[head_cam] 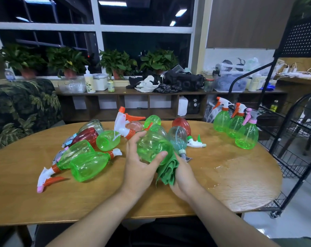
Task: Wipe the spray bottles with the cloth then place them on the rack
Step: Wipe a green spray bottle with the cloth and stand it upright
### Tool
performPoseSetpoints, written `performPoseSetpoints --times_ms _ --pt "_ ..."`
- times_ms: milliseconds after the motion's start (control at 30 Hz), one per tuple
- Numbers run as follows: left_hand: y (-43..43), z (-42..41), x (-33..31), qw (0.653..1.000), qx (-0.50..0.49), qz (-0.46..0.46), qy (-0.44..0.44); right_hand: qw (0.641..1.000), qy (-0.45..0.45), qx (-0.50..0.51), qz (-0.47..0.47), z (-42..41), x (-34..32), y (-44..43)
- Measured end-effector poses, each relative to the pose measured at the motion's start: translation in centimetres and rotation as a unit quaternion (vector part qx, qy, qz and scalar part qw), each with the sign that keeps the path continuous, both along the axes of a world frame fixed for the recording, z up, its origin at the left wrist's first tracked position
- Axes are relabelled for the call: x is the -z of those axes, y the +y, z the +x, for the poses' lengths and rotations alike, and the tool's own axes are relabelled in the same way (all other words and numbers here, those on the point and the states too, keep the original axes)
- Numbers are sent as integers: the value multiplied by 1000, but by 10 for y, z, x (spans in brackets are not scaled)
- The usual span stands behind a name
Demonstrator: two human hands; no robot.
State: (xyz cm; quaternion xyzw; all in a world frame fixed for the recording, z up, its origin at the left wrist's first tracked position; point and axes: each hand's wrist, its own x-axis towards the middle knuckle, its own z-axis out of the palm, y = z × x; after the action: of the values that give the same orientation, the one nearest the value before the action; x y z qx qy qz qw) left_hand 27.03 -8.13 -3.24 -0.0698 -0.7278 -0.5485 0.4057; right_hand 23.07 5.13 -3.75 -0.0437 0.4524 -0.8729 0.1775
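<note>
left hand [138,166] wraps a green spray bottle [153,147], fingers curled over its far side and thumb pressed on the near side. bottle sits over the middle of the bench [231,189]. right hand [184,175] grips a bunched green cloth [167,171] and holds it against the bottle's lower right side. its fingers are mostly hidden under the cloth. cannot tell which way the held bottle's sprayer points.

left of the hands a pile of bottles [87,164] lies on the bench, all on their sides. most are green, one is a dark red bottle [85,138], and the sprayers are white with orange triggers. just behind the held bottle lie a clear bluish bottle [178,138] and a red bottle [181,124].

three upright green bottles [236,124] stand in a row at the bench's far right edge, near the black wire rack [292,157] beside the bench. wet patch [220,168] on the bench right of the hands. potted plants [115,63] line the window sill behind.
</note>
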Motion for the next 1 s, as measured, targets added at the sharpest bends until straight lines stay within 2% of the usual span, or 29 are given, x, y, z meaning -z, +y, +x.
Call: performPoseSetpoints --times_ms 100,200,400,567,667,833,933,1000 --pt "4 -5 -6 997 -59 -50 22 1000 10 -27 -7 3 -3 3" --pt "-3 -11 -12 995 -85 -48 38 1000 8 5 -18 2 -1 10" --pt "3 3 5 995 -32 -88 20 996 -9 45 -77 -8 0 10" --pt "-5 -3 1 995 -60 -56 50 1000 -2 -21 -17 -4 4 9" --pt "-17 -8 -9 994 -78 -58 52 999 24 -12 -20 -4 2 14" --pt "-42 -5 -19 997 1 -81 -5 992 14 60 -107 -10 -2 22" --pt "-47 -2 -20 990 63 -108 -61 994 33 75 -79 -8 -3 18" --pt "-43 0 -16 988 89 -96 -82 994 78 61 -35 0 -3 12"
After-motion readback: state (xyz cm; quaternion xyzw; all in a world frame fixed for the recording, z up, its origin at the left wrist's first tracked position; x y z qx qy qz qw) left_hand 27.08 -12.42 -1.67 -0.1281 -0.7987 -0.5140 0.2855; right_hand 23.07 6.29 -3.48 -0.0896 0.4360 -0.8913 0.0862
